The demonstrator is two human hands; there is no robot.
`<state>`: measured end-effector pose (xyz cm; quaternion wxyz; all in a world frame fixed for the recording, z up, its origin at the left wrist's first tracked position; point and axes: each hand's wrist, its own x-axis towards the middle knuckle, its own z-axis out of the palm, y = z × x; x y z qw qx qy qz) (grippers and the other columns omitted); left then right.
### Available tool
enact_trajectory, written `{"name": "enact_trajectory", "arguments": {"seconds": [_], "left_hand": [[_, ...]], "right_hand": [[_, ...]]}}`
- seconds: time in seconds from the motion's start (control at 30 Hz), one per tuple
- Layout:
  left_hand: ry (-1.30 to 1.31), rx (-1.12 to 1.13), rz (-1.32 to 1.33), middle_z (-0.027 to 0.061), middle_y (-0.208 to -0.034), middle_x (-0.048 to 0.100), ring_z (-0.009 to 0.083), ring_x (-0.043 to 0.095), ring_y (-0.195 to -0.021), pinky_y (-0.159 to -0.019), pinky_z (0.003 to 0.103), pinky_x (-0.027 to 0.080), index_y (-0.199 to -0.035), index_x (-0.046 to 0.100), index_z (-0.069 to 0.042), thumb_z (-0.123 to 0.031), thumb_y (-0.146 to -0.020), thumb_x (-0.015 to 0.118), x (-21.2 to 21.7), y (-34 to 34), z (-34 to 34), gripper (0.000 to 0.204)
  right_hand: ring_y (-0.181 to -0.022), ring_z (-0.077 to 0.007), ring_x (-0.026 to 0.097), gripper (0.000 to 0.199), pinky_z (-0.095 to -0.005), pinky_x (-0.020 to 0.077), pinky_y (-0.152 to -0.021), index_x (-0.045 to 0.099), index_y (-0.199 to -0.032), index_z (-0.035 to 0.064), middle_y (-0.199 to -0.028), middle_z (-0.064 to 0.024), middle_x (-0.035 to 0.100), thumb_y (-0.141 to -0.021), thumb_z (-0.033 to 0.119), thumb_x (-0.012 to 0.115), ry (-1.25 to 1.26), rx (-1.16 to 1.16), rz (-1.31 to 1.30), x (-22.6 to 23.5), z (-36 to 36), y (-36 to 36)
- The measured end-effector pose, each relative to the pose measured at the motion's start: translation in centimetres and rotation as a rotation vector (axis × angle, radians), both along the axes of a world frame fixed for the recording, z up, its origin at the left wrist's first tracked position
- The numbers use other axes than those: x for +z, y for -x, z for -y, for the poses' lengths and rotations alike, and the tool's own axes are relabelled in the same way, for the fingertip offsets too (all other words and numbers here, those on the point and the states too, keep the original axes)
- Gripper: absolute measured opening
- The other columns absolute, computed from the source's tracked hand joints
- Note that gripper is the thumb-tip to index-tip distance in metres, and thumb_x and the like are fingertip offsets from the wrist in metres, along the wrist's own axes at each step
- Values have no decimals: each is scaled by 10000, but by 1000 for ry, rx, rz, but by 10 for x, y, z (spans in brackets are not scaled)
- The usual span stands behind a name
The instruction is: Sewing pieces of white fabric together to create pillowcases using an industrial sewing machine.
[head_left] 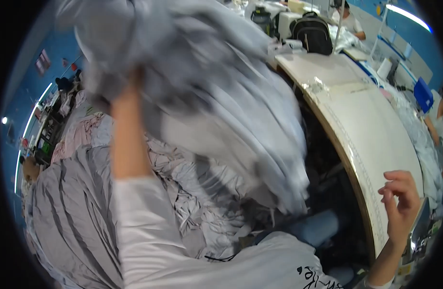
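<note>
A large bundle of light grey cloth (221, 91) hangs in the air across the upper middle, smeared by motion. My left hand (134, 79) is raised into it, closed on the cloth; the fingers themselves are hidden in its folds. The lower end of the cloth trails down toward my lap. On the right, my right hand (400, 200) is held over the near end of a white tabletop (370, 125). Its fingers are loosely bent and apart, with nothing in them.
Heaped grey fabric (77, 207) and crumpled pale fabric (207, 212) lie to my left and in front of me. A black backpack (312, 33) stands beyond the table's far end. People sit at the back right, near machines and a blue container (423, 95).
</note>
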<state>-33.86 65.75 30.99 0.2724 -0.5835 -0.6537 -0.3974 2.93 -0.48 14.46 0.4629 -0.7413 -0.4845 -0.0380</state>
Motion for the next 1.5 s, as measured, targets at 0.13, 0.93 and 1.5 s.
{"name": "enact_trajectory", "arguments": {"seconds": [0.13, 0.93, 1.5], "left_hand": [[-186, -61, 596, 158, -992, 582, 281, 562, -922, -785, 360, 460, -1052, 527, 21, -389, -758, 631, -55, -59, 31, 515], [1235, -657, 1493, 122, -1143, 556, 203, 523, -1026, -874, 351, 419, -1238, 483, -13, -402, -742, 724, -728, -253, 189, 675], [1787, -1578, 891, 71, -1122, 624, 214, 611, -943, -835, 318, 471, -1157, 580, -25, -192, -853, 533, -453, -383, 339, 350]], "right_hand": [[-670, -133, 552, 76, -221, 446, -572, 587, -878, -15, -963, -133, 567, -817, 29, 590, -31, -30, -11, -12, -10, 7], [-1257, -274, 369, 539, -366, 289, -1043, 501, -1194, 43, -1312, -131, 415, -675, 1, 641, 370, -153, -76, -121, -20, -70], [-1273, -327, 335, 818, -402, 259, -1068, 374, -1319, 56, -1387, -131, 351, -576, 9, 713, 514, -303, 300, -127, -36, -62]]}}
